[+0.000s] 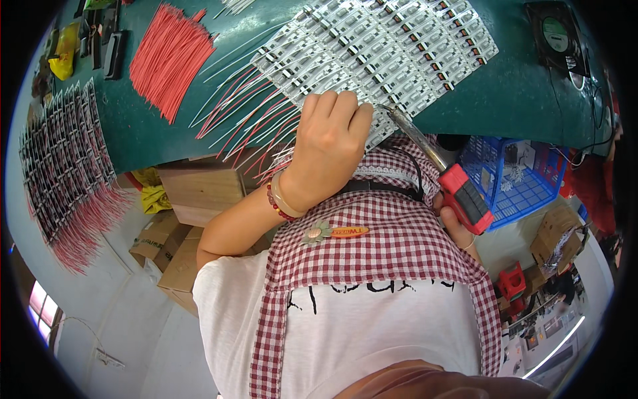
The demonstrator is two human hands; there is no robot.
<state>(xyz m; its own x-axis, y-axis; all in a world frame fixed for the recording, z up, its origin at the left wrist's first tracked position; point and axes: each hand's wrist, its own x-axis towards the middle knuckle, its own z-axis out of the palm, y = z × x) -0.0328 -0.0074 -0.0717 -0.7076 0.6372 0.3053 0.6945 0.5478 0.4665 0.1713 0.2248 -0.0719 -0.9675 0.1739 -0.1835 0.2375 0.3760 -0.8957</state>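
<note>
My left hand (329,149) is closed over the near edge of a large panel of small white circuit boards (392,46). Its fingers curl downward, and whatever they pinch is hidden beneath them. In my right hand (457,227) is a soldering iron (466,199) with a red and black handle; its tip touches or hovers just over the panel, right of my left fingers. Red and white wires (246,113) fan out from the panel's left side. Part of my right hand is hidden behind the handle.
A bundle of red wires (169,60) lies left on the green table (246,20). Another wired board panel (66,159) sits at the far left. A black fan-like device (555,33) stands at the far right. Below the edge are a blue basket (525,193) and cardboard boxes (183,256).
</note>
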